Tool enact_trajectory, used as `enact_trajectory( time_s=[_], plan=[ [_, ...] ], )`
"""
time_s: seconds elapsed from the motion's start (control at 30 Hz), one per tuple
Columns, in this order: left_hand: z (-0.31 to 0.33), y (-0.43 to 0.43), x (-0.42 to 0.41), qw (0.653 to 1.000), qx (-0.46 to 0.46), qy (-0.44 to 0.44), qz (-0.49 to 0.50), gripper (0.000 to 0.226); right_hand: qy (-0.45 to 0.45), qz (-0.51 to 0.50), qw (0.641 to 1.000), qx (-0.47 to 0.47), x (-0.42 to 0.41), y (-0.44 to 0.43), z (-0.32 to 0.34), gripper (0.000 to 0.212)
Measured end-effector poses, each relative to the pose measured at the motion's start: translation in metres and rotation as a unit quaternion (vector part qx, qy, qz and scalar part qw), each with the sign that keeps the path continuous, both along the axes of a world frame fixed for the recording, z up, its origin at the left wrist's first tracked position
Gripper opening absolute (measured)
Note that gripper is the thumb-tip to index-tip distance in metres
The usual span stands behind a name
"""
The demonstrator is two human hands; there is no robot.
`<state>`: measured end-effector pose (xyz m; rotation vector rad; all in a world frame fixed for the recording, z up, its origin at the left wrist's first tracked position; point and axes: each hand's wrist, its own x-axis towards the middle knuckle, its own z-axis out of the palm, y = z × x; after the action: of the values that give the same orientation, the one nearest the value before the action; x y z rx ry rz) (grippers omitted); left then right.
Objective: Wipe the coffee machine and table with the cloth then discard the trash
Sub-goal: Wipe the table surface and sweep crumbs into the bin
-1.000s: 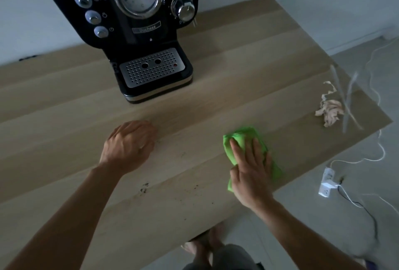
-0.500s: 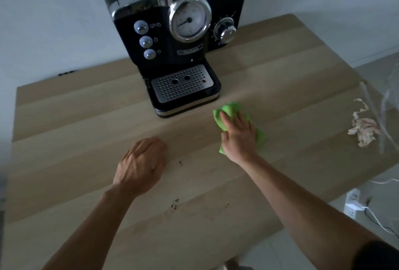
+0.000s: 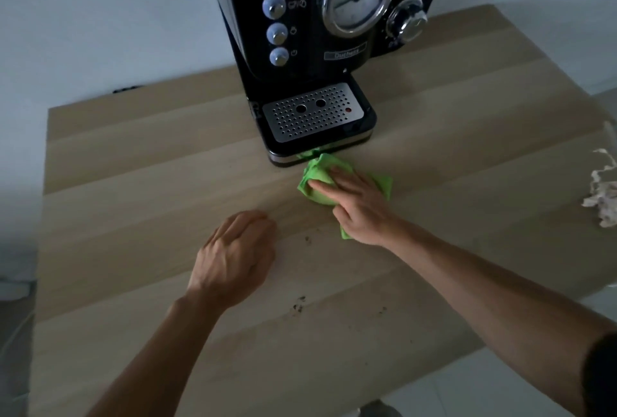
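A black coffee machine (image 3: pixel 314 32) with a round gauge and a perforated drip tray stands at the back of the wooden table (image 3: pixel 133 183). A green cloth (image 3: pixel 315 174) lies bunched on the table, touching the machine's front base. My right hand (image 3: pixel 354 206) presses flat on the cloth with straight fingers. My left hand (image 3: pixel 233 256) rests on the table to the left, fingers curled under and holding nothing. Crumpled pale trash (image 3: pixel 601 193) lies at the table's right edge. Dark coffee specks (image 3: pixel 298 304) dot the wood near the front.
A white wall rises behind the table. Pale floor shows beyond the right and front edges of the table. More dark specks (image 3: pixel 309 239) lie just left of my right wrist.
My right hand has slid the cloth from the front right of the table up and left to the machine's base. My left hand has stayed in place.
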<state>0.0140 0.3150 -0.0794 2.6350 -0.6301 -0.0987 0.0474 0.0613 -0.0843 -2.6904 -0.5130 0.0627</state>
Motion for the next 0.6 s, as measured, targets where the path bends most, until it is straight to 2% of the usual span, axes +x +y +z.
enact_trajectory(
  time_s=[0.1,0.2,0.27,0.37,0.43,0.6],
  plan=[
    [-0.002,0.003,-0.006,1.0,0.004,-0.007,0.004,0.04,0.027,0.044,0.998,0.044,-0.019,-0.002,0.003,0.052],
    [0.001,0.005,-0.009,1.0,0.004,-0.012,0.012,0.041,-0.01,0.073,0.995,0.064,-0.001,0.001,0.004,0.048],
    [0.0,0.006,-0.009,1.0,0.006,-0.013,0.014,0.041,-0.037,0.115,0.992,0.04,0.024,0.01,0.001,0.047],
    [0.0,0.007,-0.009,1.0,0.006,-0.019,0.013,0.04,-0.028,0.168,0.985,-0.021,0.046,0.025,-0.006,0.048],
    [-0.001,0.007,-0.008,1.0,0.007,-0.021,0.01,0.04,-0.014,0.174,0.984,-0.026,0.043,0.024,-0.009,0.049],
    [-0.001,0.009,-0.012,1.0,0.006,-0.025,0.013,0.039,0.025,0.135,0.989,0.06,0.026,0.018,-0.001,0.046]
  ],
)
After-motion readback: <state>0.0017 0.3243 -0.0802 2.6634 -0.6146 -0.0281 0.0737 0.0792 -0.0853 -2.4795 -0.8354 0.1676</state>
